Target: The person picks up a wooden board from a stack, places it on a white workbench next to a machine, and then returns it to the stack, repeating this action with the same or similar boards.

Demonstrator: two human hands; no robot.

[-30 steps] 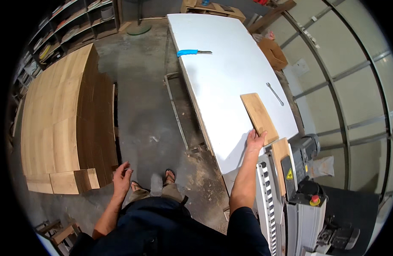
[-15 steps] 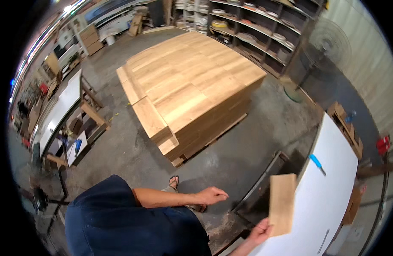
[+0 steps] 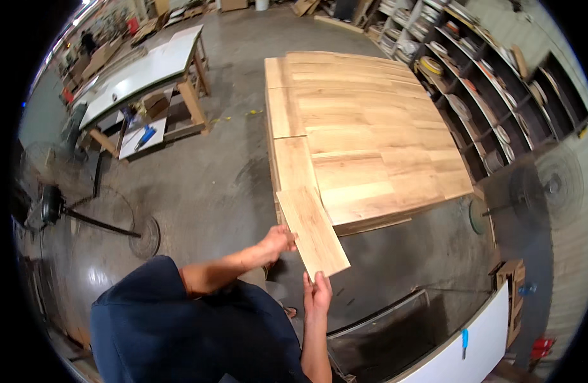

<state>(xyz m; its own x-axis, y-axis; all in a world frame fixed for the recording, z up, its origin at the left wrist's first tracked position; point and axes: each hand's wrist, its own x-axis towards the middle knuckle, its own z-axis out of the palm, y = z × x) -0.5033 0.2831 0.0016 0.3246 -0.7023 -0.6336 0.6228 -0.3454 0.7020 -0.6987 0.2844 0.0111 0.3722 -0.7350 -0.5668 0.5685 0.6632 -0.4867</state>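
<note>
A rectangular wood-grain board (image 3: pixel 313 231) is held between my two hands, at the near left corner of a large stack of similar boards (image 3: pixel 364 127). My left hand (image 3: pixel 279 242) is closed on its left long edge. At the near short end, my right hand (image 3: pixel 318 292) pinches the board with the fingertips. The board's far end overlaps the raised row of boards (image 3: pixel 292 163) along the stack's left side in the picture; whether it touches them I cannot tell.
A white-topped table with a blue-handled tool (image 3: pixel 464 341) stands at the lower right. At the left are a white workbench (image 3: pixel 144 70), with a blue power tool (image 3: pixel 146 136) on its lower shelf, and a standing fan (image 3: pixel 51 207). Shelving (image 3: pixel 479 89) with rolls lines the back right.
The board has moved from above the white table at the right to the stack's near corner. My left hand, free before, now grips it too. The view has turned left toward the workbench.
</note>
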